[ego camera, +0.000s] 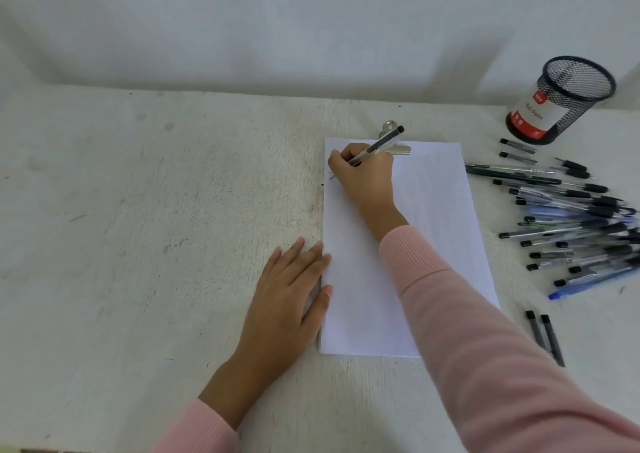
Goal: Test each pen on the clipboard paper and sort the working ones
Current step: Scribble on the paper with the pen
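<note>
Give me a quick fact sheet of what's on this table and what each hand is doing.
right hand: gripping a pen, tip at the paper's top left corner
left hand: flat, fingers on the paper's left edge
paper: white sheet under a metal clip; faint mark by the pen tip
pen pile: loose, right of the paper
mesh cup: upright, far right; no pens show inside
table: white, scuffed

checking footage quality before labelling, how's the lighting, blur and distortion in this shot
Head view: soft, even light with faint shadows under the left hand and right hand; wide-angle bowing curves the table edge; the pen pile at right is smeared; no glare on the paper.
</note>
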